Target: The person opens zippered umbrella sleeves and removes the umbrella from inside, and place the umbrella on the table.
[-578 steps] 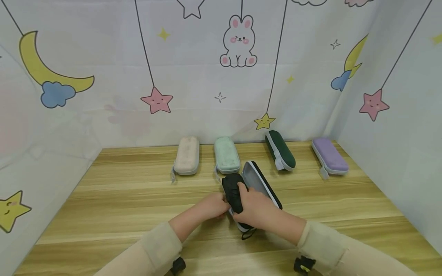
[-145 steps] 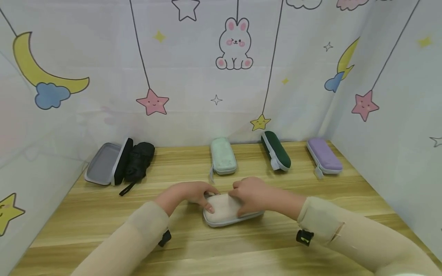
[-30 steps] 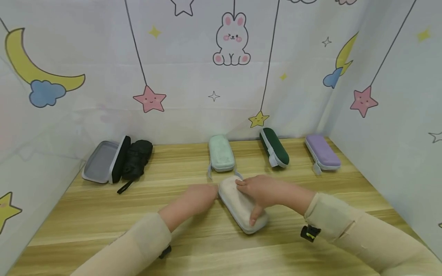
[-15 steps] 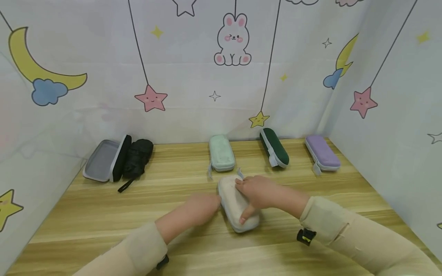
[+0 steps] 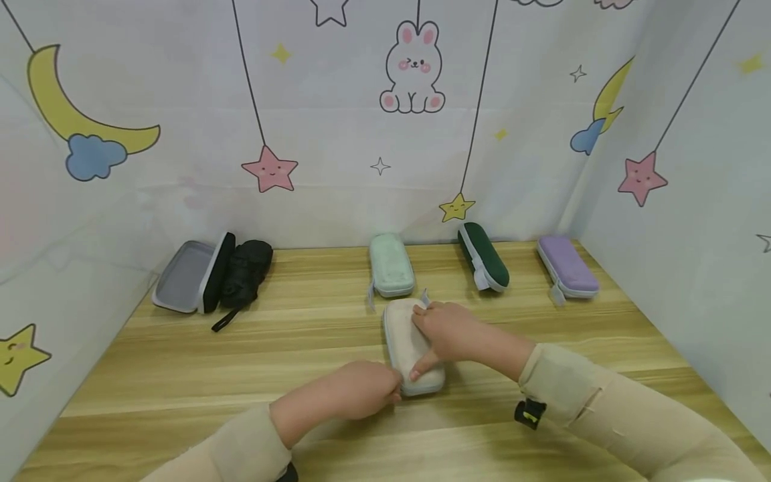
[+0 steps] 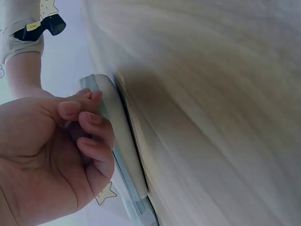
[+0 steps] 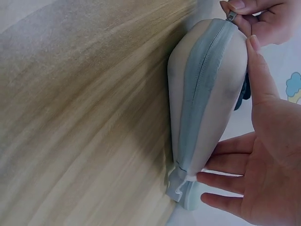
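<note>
1. Beige case (image 5: 400,335) is lying flat mid-worktop (image 5: 313,294), a bit nearer than the mint case (image 5: 391,266).
2. Left hand (image 5: 367,389) is at its near left corner, fingertips pinching the zip pull (image 7: 231,16).
3. Right hand (image 5: 448,333) is spread pretty wide over the top, thumb toward the near end, fingers pretty straight.
4. Far right: green case (image 5: 484,258), then purple case (image 5: 568,266).
5. Far left: a gaping black case (image 5: 219,271), grey inside, with a black bundle (image 5: 245,274) right beside it.
</note>
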{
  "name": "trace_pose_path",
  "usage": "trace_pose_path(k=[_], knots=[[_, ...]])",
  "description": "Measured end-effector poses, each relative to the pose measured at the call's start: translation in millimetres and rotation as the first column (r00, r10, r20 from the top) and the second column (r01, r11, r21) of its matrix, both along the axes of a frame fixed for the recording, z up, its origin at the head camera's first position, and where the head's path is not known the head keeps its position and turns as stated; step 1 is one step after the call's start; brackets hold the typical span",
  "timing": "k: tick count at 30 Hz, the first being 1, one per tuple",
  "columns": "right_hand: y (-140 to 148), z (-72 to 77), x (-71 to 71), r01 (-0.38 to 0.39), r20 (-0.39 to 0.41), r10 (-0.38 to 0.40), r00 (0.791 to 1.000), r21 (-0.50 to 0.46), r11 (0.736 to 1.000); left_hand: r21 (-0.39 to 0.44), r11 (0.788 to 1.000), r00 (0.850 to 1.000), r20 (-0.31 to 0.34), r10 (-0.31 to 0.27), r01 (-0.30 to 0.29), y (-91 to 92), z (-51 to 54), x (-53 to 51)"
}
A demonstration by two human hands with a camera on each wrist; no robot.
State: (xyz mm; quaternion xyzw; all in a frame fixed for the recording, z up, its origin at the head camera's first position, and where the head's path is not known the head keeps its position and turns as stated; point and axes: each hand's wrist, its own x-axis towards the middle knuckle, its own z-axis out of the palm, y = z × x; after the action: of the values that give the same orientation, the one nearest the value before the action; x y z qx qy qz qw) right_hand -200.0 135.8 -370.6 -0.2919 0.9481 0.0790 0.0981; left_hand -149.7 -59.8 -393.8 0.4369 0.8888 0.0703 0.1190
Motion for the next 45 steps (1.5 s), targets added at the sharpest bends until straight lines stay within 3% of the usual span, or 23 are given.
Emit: trace_pose_path(k=[5, 7, 10, 13, 16, 18, 20, 22, 24, 27, 30, 33, 39, 45], knots=[[5.5, -2.9, 3.0, -0.061, -0.01, 0.06, 0.998, -0.041, 0.997, 0.031, 0.999, 0.997, 0.075, 0.024, -0.026, -1.0, -0.4, -2.3], [8.7, -3.8, 6.2, -0.132, -0.032, 0.13, 0.991, -0.065, 0.989, 0.045, 0.998, 0.991, 0.128, 0.029, -0.035, -2.7, 0.6, -4.5], [11.4, -4.3, 12.1, -0.272, -0.08, 0.265, 0.961, -0.091, 0.958, 0.064, 0.996, 0.978, 0.204, 0.041, -0.056, -6.3, 3.8, -10.4], [10.8, -4.6, 19.8, -0.402, -0.111, 0.391, 0.914, -0.097, 0.911, 0.072, 0.992, 0.968, 0.239, 0.083, -0.103, -10.8, 7.0, -21.0], [5.1, -7.7, 28.3, -0.509, -0.155, 0.494, 0.855, -0.077, 0.857, 0.083, 0.977, 0.954, 0.246, 0.171, -0.197, -13.5, 8.3, -35.6], [-0.2, -12.3, 33.9, -0.574, -0.226, 0.552, 0.803, -0.041, 0.818, 0.096, 0.96, 0.946, 0.22, 0.238, -0.264, -13.2, 7.5, -47.9], [-6.0, -17.5, 38.9, -0.623, -0.317, 0.597, 0.737, 0.023, 0.782, 0.124, 0.937, 0.932, 0.204, 0.298, -0.327, -10.7, 6.6, -61.1], [-11.0, -21.2, 43.3, -0.644, -0.391, 0.617, 0.683, 0.077, 0.761, 0.154, 0.911, 0.917, 0.189, 0.353, -0.382, -6.5, 5.2, -73.4], [-15.5, -23.8, 46.6, -0.641, -0.434, 0.62, 0.654, 0.116, 0.758, 0.175, 0.884, 0.897, 0.184, 0.402, -0.433, -0.6, 3.2, -82.6], [-21.1, -25.7, 49.5, -0.621, -0.448, 0.613, 0.65, 0.151, 0.769, 0.197, 0.863, 0.882, 0.182, 0.435, -0.466, 10.9, -1.7, -89.8], [-25.3, -26.8, 50.6, -0.615, -0.443, 0.612, 0.655, 0.16, 0.773, 0.199, 0.864, 0.886, 0.15, 0.44, -0.463, 23.1, -8.6, -92.0], [-26.3, -27.9, 50.9, -0.618, -0.443, 0.623, 0.645, 0.177, 0.766, 0.178, 0.878, 0.896, 0.108, 0.432, -0.445, 34.4, -13.3, -91.9], [-24.9, -29.5, 51.6, -0.647, -0.463, 0.666, 0.585, 0.229, 0.727, 0.075, 0.926, 0.929, -0.005, 0.371, -0.369, 46.1, -19.3, -90.7], [-23.6, -28.6, 50.7, -0.666, -0.448, 0.705, 0.55, 0.273, 0.694, 0.015, 0.939, 0.937, -0.061, 0.344, -0.344, 45.9, -25.7, -92.9]])
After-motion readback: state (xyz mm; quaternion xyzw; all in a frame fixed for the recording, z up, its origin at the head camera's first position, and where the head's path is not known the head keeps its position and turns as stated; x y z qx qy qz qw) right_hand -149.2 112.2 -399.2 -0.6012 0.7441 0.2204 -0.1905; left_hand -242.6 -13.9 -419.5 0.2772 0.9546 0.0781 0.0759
